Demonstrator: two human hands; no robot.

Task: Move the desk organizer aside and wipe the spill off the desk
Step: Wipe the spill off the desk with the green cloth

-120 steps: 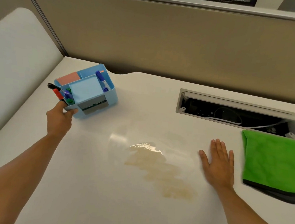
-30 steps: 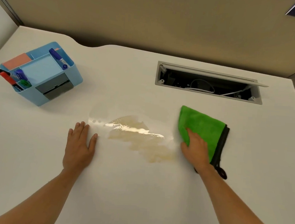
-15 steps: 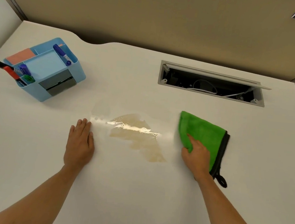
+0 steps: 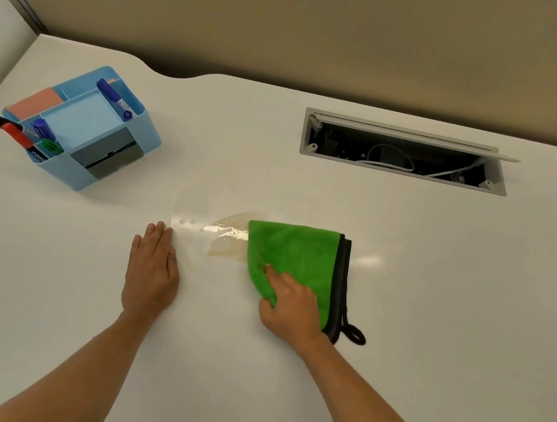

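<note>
A light blue desk organizer (image 4: 86, 126) holding markers and note pads stands at the far left of the white desk (image 4: 431, 291). A brownish wet spill (image 4: 225, 240) lies in the middle, partly covered by a folded green cloth (image 4: 296, 256) with a black edge and loop. My right hand (image 4: 290, 307) presses on the cloth's near corner, fingers gripping it. My left hand (image 4: 150, 272) lies flat on the desk just left of the spill, fingers together, holding nothing.
An open cable hatch (image 4: 403, 152) with white wires inside is set into the desk at the back right. A beige partition wall (image 4: 286, 26) runs along the far edge. A wet sheen (image 4: 367, 260) shows right of the cloth.
My right hand has slid the green cloth leftward over the right part of the spill, covering most of the brown stain. My left hand stays flat in place.
</note>
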